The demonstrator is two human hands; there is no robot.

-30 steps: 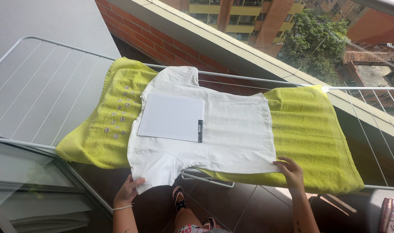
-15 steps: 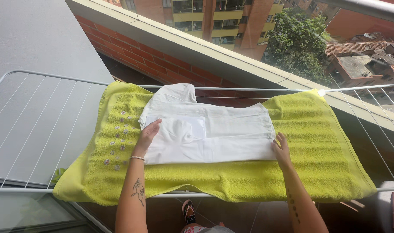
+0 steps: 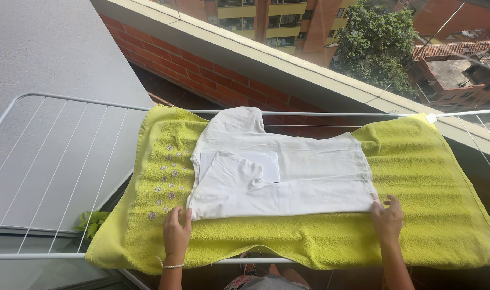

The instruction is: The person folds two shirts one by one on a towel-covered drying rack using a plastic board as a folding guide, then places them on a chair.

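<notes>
A white T-shirt (image 3: 304, 177) lies on a lime-green towel (image 3: 427, 182) spread over a white wire drying rack (image 3: 57, 161). The shirt's near half is folded up over a white sheet (image 3: 266, 164), which shows only partly beneath it. My left hand (image 3: 176, 232) rests at the shirt's near left corner, fingers on the fold's edge. My right hand (image 3: 387, 217) touches the near right corner. Both hands lie flat on the fabric; whether either pinches it is unclear.
A brick parapet with a concrete cap (image 3: 266, 64) runs behind the rack, with a glass pane, buildings and a tree (image 3: 379, 37) beyond. A grey wall (image 3: 41, 48) is at left. A small green plant (image 3: 92, 221) sits below the rack. My feet show underneath.
The shirt's near half was folded up over the white sheet, hiding the black marker. My hands then slid back to the near edge of the fold. The view shifted slightly.
</notes>
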